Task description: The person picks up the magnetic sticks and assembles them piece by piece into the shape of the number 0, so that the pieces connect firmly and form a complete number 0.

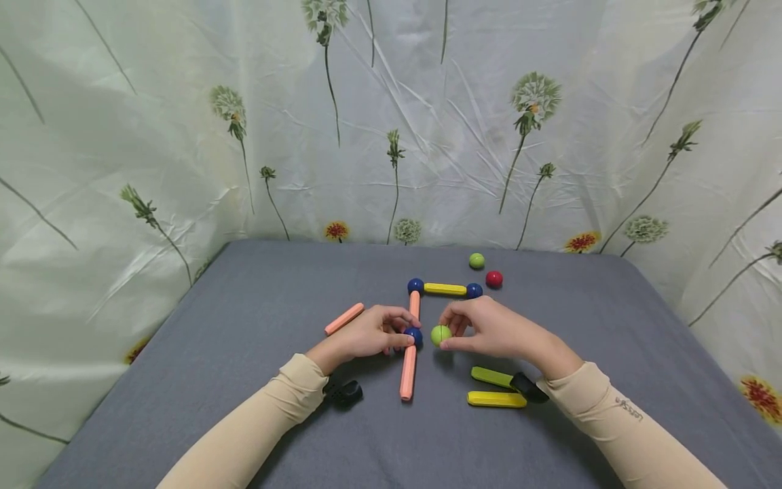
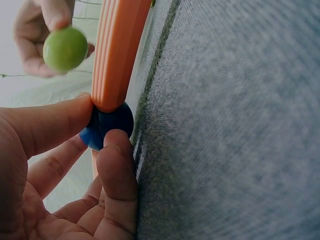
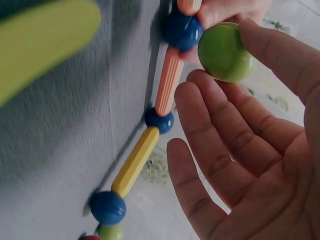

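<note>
My left hand pinches a dark blue ball between thumb and fingertips. This ball joins two orange-pink rods: a near rod and a far rod. The far rod leads to another blue ball, from which a yellow rod runs right to a third blue ball. Just right of the held joint, my right hand holds a light green ball between thumb and fingers. A small gap separates the green ball from the blue one.
A loose orange-pink rod lies beside my left hand. Below the right wrist are a green rod and a yellow rod. Toward the back sit another green ball and a red ball. A flowered curtain hangs behind.
</note>
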The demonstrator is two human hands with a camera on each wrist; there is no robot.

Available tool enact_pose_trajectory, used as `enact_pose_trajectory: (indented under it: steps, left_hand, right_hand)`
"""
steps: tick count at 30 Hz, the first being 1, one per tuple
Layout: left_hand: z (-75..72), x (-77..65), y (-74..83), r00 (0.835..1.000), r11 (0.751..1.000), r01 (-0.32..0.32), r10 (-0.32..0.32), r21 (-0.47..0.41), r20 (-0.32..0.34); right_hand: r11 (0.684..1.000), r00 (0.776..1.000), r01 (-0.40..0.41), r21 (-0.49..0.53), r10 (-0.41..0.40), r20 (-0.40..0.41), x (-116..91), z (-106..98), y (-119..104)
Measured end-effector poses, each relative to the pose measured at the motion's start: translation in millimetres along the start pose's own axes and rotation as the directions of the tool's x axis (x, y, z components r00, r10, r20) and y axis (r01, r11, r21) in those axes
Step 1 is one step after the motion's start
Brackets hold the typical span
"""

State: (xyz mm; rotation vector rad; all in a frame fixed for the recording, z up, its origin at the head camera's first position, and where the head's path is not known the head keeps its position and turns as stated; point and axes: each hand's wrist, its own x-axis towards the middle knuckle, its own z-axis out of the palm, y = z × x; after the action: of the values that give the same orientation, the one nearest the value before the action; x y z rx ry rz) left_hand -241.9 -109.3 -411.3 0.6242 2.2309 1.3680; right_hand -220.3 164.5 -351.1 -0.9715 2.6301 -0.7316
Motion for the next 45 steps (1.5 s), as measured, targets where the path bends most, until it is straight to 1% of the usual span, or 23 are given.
enact_pose_trajectory:
  steps: [11, 16, 21, 25, 32, 37, 45]
  left_hand:
    - [-0.3, 0.3, -0.6, 1.000, 1.000, 0.003, -0.003, 0.002, 0.001]
    - [-0.2, -0.1, 0.5, 1.000, 1.000, 0.002, -0.002, 0.005, 0.001]
    - [0.0, -0.9, 1.7, 1.000, 1.000, -0.002, 0.002, 0.000, 0.002]
    - [-0.3, -1.6, 2.2, 1.000, 1.000, -0.011, 0.011, -0.006, 0.002]
    - [-0.3, -1.9, 2.6, 1.000, 1.000, -0.018, 0.018, -0.006, 0.000]
    - [0.1, -1.2, 2.3, 1.000, 1.000, -0.020, 0.020, -0.002, -0.005]
    - [0.0, -0.6, 0.7, 1.000, 1.000, -0.013, 0.013, -0.008, -0.003]
  right_hand:
    - [0.995, 0.995, 0.091, 0.034, -0.093, 0.036, -19.3, 21.5, -18.0]
    - [0.993, 0.993, 0.103, 0.063, -0.107, 0.057, -24.8, 34.2, -25.6]
    - [0.989, 0.988, 0.134, 0.062, -0.138, 0.062, -28.1, 45.4, -31.4]
    - [0.987, 0.986, 0.138, 0.079, -0.145, 0.084, -29.0, 52.0, -35.4]
    - [0.989, 0.985, 0.116, 0.093, -0.126, 0.115, -27.9, 59.6, -40.8]
    - [0.991, 0.987, 0.105, 0.086, -0.115, 0.116, -26.4, 63.9, -42.6]
    - [0.990, 0.984, 0.133, 0.053, -0.139, 0.113, -23.9, 68.4, -43.6]
